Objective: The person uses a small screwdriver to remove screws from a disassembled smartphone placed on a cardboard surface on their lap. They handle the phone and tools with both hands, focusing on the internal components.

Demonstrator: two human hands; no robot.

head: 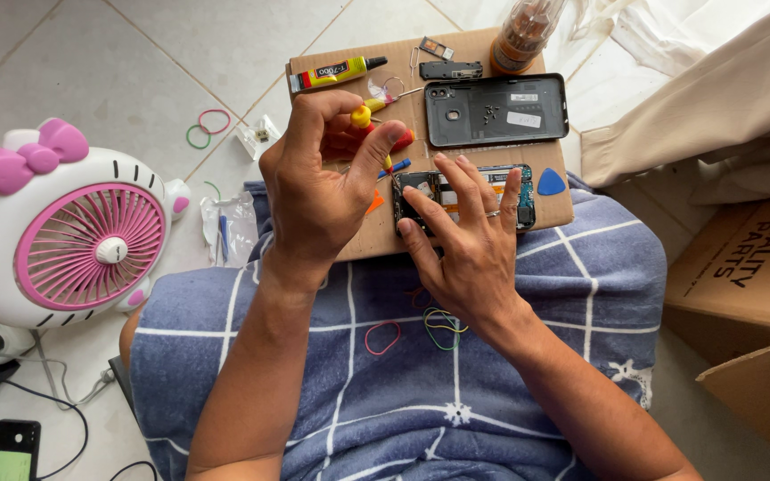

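Observation:
My left hand is closed around a small screwdriver with a yellow and red handle, held above the cardboard sheet. My right hand lies flat with spread fingers on an opened phone, pressing it against the cardboard on my lap. The phone's dark back cover lies further away with tiny screws on it. A blue pick sits right of the phone and an orange pick shows beside my left hand.
A yellow glue tube, a small dark phone part and a clear jar of bits lie at the cardboard's far edge. A pink and white fan stands at left. Cardboard box at right. Rubber bands on the blue blanket.

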